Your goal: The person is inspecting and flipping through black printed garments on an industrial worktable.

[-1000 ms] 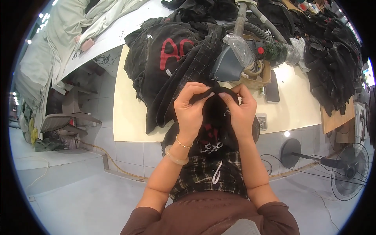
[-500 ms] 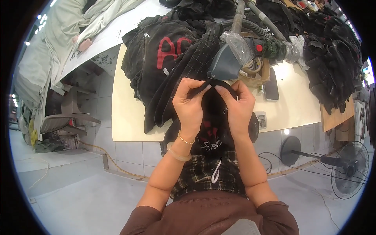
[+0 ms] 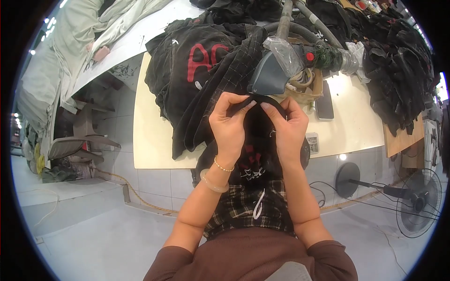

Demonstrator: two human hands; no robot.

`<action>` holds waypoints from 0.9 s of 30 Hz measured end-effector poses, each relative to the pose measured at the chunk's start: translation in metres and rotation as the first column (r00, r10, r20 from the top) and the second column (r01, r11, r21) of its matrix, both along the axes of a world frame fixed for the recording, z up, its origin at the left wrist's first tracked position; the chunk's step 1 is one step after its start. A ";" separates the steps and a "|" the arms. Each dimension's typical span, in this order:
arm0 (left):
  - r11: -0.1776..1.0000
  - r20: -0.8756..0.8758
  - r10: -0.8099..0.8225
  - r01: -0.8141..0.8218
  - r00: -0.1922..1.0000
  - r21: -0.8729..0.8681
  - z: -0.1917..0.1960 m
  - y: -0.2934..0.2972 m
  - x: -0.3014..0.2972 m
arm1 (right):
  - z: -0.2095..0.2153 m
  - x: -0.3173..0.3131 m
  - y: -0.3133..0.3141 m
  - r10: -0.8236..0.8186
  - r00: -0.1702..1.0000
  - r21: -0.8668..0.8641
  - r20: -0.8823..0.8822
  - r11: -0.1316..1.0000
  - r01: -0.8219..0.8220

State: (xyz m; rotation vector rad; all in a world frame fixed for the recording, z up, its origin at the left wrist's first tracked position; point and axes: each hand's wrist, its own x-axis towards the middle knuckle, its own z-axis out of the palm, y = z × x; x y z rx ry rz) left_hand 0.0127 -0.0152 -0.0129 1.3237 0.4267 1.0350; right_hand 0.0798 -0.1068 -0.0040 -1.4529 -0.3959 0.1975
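Both my hands pinch the edge of a black garment [image 3: 255, 122] and stretch it between them. My left hand [image 3: 227, 122] grips the edge between thumb and fingers, with a beaded bracelet and a pale bangle farther down that arm. Opposite it, my right hand [image 3: 291, 124] grips the same edge with thumb and bent fingers. The edge lies right at the lower tip of a dark grey machine head [image 3: 271, 76], and whether it touches is hard to see. Below my hands the garment hangs over my lap, showing some red and white print.
Black garments with red lettering [image 3: 178, 61] are heaped left of the machine, and a dark pile [image 3: 396, 79] lies at the right. A phone [image 3: 325, 104] and a cardboard box [image 3: 309, 93] rest on the cream table [image 3: 150, 140]. A fan [image 3: 417, 203] stands at the lower right.
Both hands have shifted slightly to the right with the garment edge, and the right a little downward. Each keeps its pinch. The machine and the piles look unchanged.
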 end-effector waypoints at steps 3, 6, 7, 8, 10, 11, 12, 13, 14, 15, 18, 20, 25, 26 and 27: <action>0.999 -0.013 -0.013 0.012 1.000 -0.034 0.003 0.000 0.001 | 0.002 0.000 -0.001 0.002 1.000 0.002 -0.017 1.000 -0.002; 0.999 -0.033 -0.017 0.015 0.999 -0.039 0.004 0.001 0.000 | 0.002 -0.001 -0.001 0.004 1.000 -0.007 -0.031 1.000 -0.004; 0.999 -0.033 -0.016 0.014 0.999 -0.039 0.004 0.001 -0.001 | 0.001 -0.001 0.000 0.006 1.000 0.000 -0.021 1.000 -0.006; 0.999 -0.044 -0.018 0.016 0.999 -0.043 0.005 0.001 -0.002 | 0.000 -0.001 0.000 0.007 1.000 0.007 -0.010 1.000 -0.007; 0.999 -0.054 -0.020 0.017 0.998 -0.048 0.006 0.002 -0.003 | 0.003 -0.003 0.000 0.013 1.000 0.002 -0.017 1.000 -0.013; 0.998 -0.051 -0.030 0.027 0.998 -0.057 0.007 0.002 -0.003 | 0.004 -0.003 -0.001 0.017 1.000 -0.004 -0.023 1.000 -0.017; 0.997 -0.048 -0.040 0.037 0.998 -0.067 0.008 0.001 -0.002 | 0.004 -0.003 -0.003 0.015 1.000 -0.005 -0.021 1.000 -0.015; 0.997 -0.047 -0.042 0.039 0.998 -0.068 0.008 0.002 -0.004 | 0.004 -0.002 -0.006 0.038 0.999 -0.042 -0.022 0.998 -0.039; 0.997 -0.052 -0.075 0.076 0.996 0.022 0.007 0.005 -0.006 | 0.004 -0.001 -0.009 0.063 0.998 -0.079 -0.025 0.995 -0.065; 0.987 -0.060 -0.108 0.115 0.992 0.112 0.006 0.008 -0.010 | 0.007 0.000 -0.014 0.063 0.998 -0.080 -0.026 0.995 -0.065; 0.954 -0.097 -0.229 0.243 0.969 0.175 0.000 0.014 -0.031 | 0.017 0.005 -0.030 0.341 0.918 -0.047 -0.201 0.933 -0.357; 0.947 -0.105 -0.248 0.264 0.963 0.182 -0.001 0.017 -0.038 | 0.018 0.009 -0.039 0.536 0.799 0.022 -0.271 0.834 -0.551; 0.907 -0.165 -0.261 0.300 0.951 0.296 -0.002 0.018 -0.045 | 0.012 0.009 -0.042 0.445 0.895 -0.048 -0.045 0.893 -0.447; 0.907 -0.167 -0.259 0.299 0.951 0.295 -0.001 0.018 -0.046 | 0.008 0.010 -0.043 0.446 0.894 -0.047 -0.047 0.893 -0.448; 0.913 -0.176 -0.270 0.310 0.947 0.266 0.001 0.018 -0.047 | 0.006 0.012 -0.044 0.446 0.895 -0.074 0.034 0.894 -0.442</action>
